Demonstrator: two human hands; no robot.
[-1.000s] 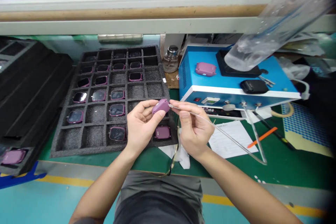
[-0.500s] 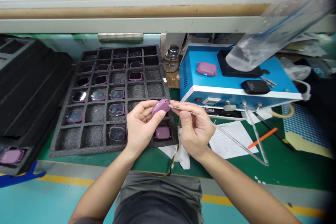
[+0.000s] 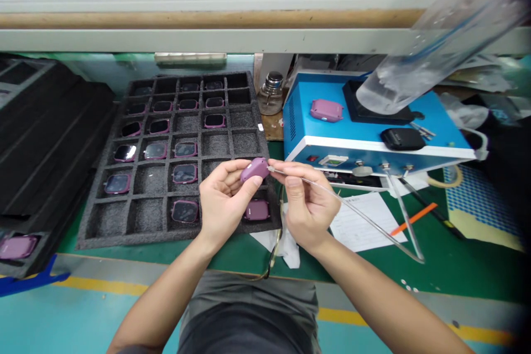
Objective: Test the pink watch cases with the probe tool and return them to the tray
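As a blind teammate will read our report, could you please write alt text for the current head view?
A left hand holds a purple smartwatch body while the right hand holds a clear thin tube at its end. Purple smartwatches partly fill a black foam tray on the left; a blue control box stands on the right.

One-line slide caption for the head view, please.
Left hand holds a purple watch body while the right hand holds a clear tube at its end.
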